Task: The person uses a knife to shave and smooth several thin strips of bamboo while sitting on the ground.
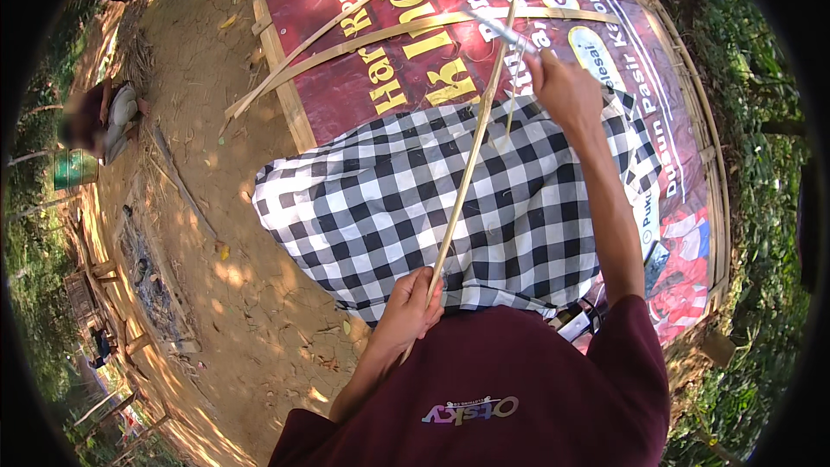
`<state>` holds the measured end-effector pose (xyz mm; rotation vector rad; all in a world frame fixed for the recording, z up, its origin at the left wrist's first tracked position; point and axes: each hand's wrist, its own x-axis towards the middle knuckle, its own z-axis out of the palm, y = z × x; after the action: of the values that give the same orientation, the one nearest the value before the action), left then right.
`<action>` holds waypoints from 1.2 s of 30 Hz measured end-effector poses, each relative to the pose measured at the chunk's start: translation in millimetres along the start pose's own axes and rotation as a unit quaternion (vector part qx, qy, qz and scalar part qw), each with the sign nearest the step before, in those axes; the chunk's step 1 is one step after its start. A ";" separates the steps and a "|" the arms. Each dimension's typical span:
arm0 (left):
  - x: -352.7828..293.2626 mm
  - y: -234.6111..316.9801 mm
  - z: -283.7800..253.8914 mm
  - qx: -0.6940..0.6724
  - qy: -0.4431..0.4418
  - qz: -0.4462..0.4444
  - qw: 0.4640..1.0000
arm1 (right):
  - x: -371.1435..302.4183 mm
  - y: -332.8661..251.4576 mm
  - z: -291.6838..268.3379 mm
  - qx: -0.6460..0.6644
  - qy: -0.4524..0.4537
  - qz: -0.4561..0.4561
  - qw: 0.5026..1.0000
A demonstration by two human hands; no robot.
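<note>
My left hand [412, 304] is closed round the lower part of a long, thin bamboo strip [461, 186], which slants up and away across my lap. My right hand [566, 91], arm stretched forward, grips a knife [506, 32]. The pale blade crosses the strip near its far end; whether it cuts into the strip cannot be made out. A fine curled sliver [510, 112] hangs beside the strip. Black-and-white checked cloth [372, 199] covers my legs, with a few thin shavings on it.
A red printed banner [316, 108] lies beyond the cloth, edged by bamboo poles [709, 147]. Two flat bamboo strips [372, 37] lie across it. A dark device [575, 324] sits by my right side. On the dirt ground [233, 233], a person [112, 117] crouches at far left near a stick [184, 182].
</note>
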<state>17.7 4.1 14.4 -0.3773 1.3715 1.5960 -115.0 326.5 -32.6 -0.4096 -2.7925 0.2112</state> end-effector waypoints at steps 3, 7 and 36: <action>-41.1 -33.1 -7.9 0.135 -0.032 0.064 0.988 | 47.3 160.8 -8.2 0.081 0.128 0.310 0.939; -33.2 -8.6 -44.8 -0.066 0.112 0.060 0.990 | 11.2 194.6 -9.0 0.192 0.059 0.257 0.945; 1.9 -7.1 -11.0 0.203 0.166 0.155 0.952 | -15.4 9.6 14.5 0.194 -0.013 0.112 0.975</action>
<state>18.7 -5.5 5.4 -0.1901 2.0560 1.4846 -103.2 329.6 -52.3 -0.6232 -2.6363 0.8003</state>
